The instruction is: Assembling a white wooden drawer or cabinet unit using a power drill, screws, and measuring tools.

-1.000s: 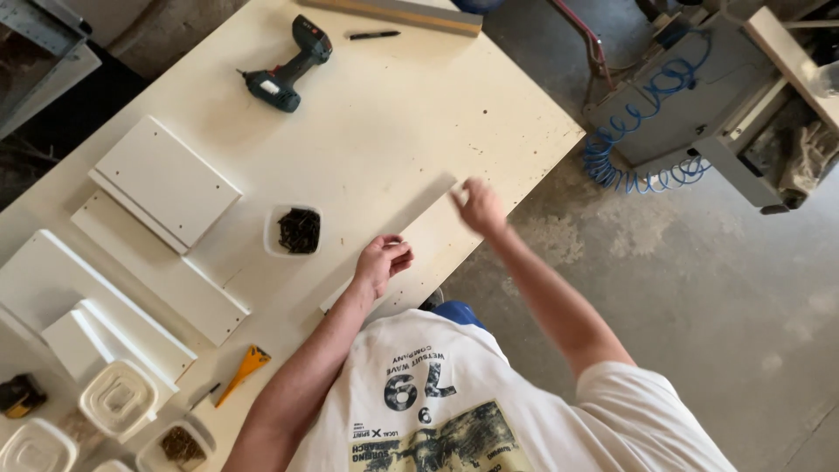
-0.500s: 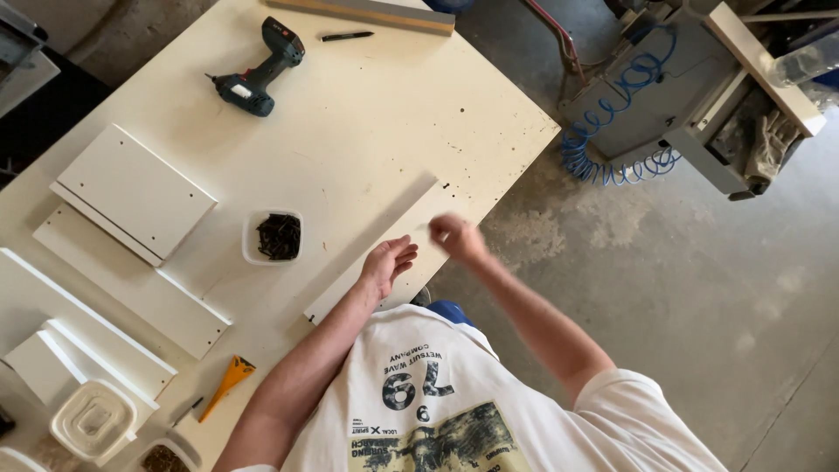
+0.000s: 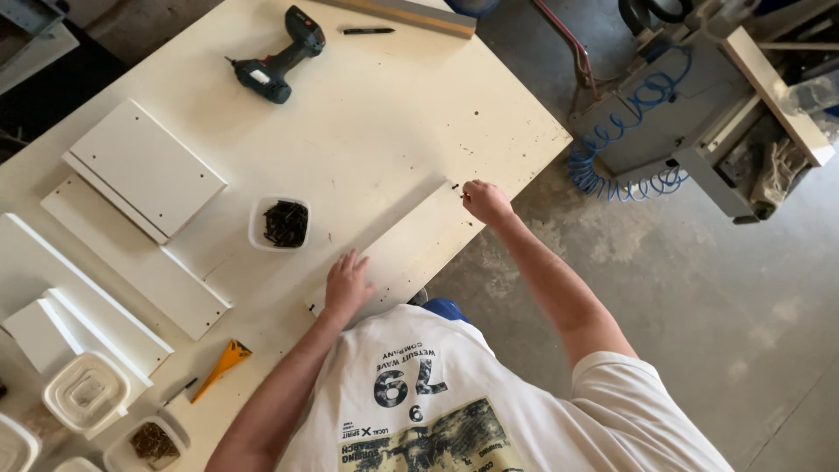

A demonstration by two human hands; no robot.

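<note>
Workbench (image 3: 393, 131), frame centre; left hand (image 3: 348, 284) flat on white panel (image 3: 411, 249); right hand (image 3: 486, 203), moved since earlier, now pinches small dark screw (image 3: 456, 186) at panel's end.

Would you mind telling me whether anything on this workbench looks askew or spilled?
Nothing stands out. The tub of dark screws sits upright with nothing spilled around it, and the left hand rests flat on the narrow white board while the right hand touches its far end.

light: bright, even daylight | shadows: soft, short | glare: none | focus: sharp | edges: mild wide-angle bend
</note>
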